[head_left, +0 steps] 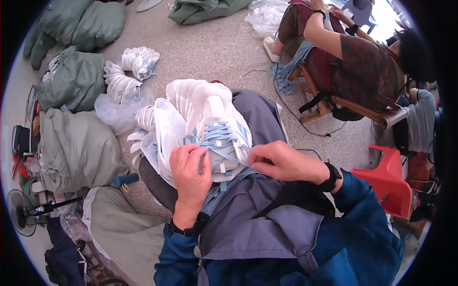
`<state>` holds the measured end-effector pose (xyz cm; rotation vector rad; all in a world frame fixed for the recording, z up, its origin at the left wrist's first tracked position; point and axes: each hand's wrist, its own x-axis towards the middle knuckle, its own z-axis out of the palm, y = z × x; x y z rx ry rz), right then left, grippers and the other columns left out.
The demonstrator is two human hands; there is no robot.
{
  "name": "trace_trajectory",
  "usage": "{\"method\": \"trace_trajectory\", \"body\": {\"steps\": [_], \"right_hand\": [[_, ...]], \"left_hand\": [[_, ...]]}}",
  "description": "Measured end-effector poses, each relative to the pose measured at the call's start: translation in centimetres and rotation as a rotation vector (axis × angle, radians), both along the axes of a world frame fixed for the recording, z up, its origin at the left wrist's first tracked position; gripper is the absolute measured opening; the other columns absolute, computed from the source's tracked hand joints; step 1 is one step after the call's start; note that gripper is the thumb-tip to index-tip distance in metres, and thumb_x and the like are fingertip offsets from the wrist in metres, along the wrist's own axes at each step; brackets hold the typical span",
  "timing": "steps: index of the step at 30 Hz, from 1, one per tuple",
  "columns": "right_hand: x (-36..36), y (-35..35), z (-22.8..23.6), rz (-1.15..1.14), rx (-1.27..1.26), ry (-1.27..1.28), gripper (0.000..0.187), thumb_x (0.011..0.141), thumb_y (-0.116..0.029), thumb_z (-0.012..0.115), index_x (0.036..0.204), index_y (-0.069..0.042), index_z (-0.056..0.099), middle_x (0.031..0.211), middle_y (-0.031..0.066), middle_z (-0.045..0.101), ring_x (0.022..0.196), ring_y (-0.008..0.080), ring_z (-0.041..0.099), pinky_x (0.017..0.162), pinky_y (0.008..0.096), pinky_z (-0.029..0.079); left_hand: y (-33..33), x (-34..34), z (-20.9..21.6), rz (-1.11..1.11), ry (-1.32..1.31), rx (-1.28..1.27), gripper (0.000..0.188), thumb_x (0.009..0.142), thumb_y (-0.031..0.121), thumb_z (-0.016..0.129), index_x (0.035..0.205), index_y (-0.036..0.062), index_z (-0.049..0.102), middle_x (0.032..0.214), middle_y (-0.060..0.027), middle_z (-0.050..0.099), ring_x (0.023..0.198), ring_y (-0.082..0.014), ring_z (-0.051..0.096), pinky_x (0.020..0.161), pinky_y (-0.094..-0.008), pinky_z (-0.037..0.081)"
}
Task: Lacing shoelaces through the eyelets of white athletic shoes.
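A white shoe upper (pixel 217 107) with grey and light blue trim lies across my lap, its toe end away from me. Blue shoelace (pixel 219 131) criss-crosses its front. My left hand (pixel 191 174) is closed in a pinch at the left side of the lacing, on the lace; a small greyish piece shows by the thumb, too small to name. On the right, my right hand (pixel 279 162) pinches a strand of the lace, which runs taut over the tongue. More white uppers (pixel 164 128) are stacked against the left side. Loose blue laces (pixel 217 198) lie on my grey apron (pixel 260 233).
Bundles of white uppers (pixel 125 76) lie on the floor beside stuffed green sacks (pixel 74 78). A fan (pixel 21 212) is at far left, a red plastic stool (pixel 389 178) to the right. Another person (pixel 362 66) sits at upper right, blue laces (pixel 291 69) hanging beside them.
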<state>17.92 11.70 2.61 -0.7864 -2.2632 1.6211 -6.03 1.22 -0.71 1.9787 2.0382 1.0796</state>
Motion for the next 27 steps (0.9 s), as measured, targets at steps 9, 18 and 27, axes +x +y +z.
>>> {"method": "trace_trajectory", "body": {"steps": [9,18,27], "right_hand": [[0.2,0.2,-0.4,0.168,-0.04,0.061,0.01,0.09,-0.008,0.065,0.096,-0.001,0.062,0.072,0.0152,0.063,0.065,0.0306,0.063,0.062,0.0395,0.048],[0.4,2.8,0.2,0.127,0.402,-0.121,0.01,0.089,-0.004,0.06,0.097,0.0,0.064,0.079,0.0218,0.066,0.077,0.0422,0.065,0.067,0.0471,0.05],[-0.9,1.7,-1.0,-0.052,0.136,0.039,0.01,0.087,-0.007,0.064,0.094,0.0,0.065,0.08,0.0184,0.066,0.076,0.0406,0.066,0.067,0.0468,0.051]], "left_hand": [[1.0,0.9,1.0,-0.008,0.285,-0.016,0.025,0.077,0.004,0.074,0.1,0.008,0.067,0.101,-0.0078,0.061,0.1,-0.0288,0.058,0.11,-0.0537,0.035],[1.1,1.6,-1.1,0.095,0.227,-0.004,0.019,0.079,0.004,0.072,0.096,0.008,0.065,0.101,-0.0057,0.061,0.103,-0.0271,0.059,0.114,-0.0561,0.03],[-1.9,1.1,0.7,-0.003,0.147,0.045,0.025,0.079,0.008,0.076,0.103,0.0082,0.067,0.116,-0.0086,0.061,0.115,-0.0299,0.057,0.115,-0.0577,0.026]]}}
